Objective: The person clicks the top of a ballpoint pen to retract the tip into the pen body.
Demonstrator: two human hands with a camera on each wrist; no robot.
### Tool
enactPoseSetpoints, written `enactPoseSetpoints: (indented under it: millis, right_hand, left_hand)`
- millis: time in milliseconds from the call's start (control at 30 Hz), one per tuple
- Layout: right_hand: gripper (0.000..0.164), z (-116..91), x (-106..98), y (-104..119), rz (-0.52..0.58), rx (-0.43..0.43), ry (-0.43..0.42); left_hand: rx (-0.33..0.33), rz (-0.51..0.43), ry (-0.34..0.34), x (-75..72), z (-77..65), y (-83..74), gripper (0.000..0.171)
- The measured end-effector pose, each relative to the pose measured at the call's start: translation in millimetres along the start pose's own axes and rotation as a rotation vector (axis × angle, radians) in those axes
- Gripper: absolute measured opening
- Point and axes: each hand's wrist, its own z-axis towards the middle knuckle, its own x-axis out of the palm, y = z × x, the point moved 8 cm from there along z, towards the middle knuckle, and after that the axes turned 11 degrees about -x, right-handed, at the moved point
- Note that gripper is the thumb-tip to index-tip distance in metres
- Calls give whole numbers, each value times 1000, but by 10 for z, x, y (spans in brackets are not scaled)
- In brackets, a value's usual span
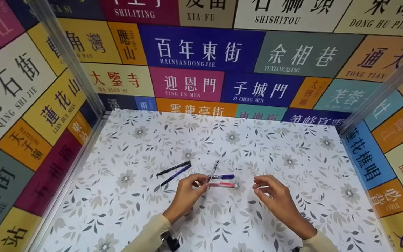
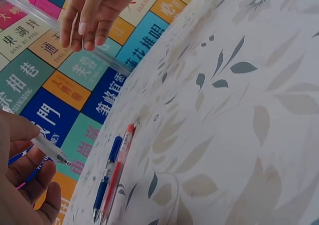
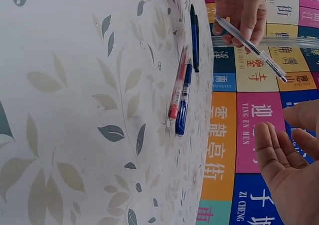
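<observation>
My left hand (image 1: 189, 191) pinches a clear-barrelled pen (image 1: 214, 170) between thumb and fingers, tilted up above the table. In the right wrist view the transparent pen (image 3: 255, 51) slants out past the fingertips. Below it, a blue pen (image 1: 227, 176) and a red pen (image 1: 225, 184) lie side by side on the table, their left ends partly behind the left hand. My right hand (image 1: 275, 193) hovers to the right of them, fingers loosely bent and nothing in its grasp.
Left of the hands, a black pen (image 1: 172, 168) and a dark blue pen (image 1: 175, 175) lie on the floral tabletop (image 1: 201, 140), close together at their upper ends. Walls of coloured sign panels (image 1: 201, 49) enclose the back and both sides.
</observation>
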Motion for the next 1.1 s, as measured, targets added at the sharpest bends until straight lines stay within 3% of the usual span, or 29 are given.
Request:
enactPoseSetpoints:
  millis: [200, 667, 1100]
  right_hand:
    - [44, -15, -24, -29, -11, 26, 2]
    - [45, -72, -64, -100, -62, 0, -13]
    - [44, -72, -66, -52, -43, -3, 6]
  left_hand:
    - [70, 42, -22, -90, 15, 30, 21]
    - [43, 127, -57, -339, 5, 155, 20]
    - [112, 179, -102, -546, 27, 227, 21]
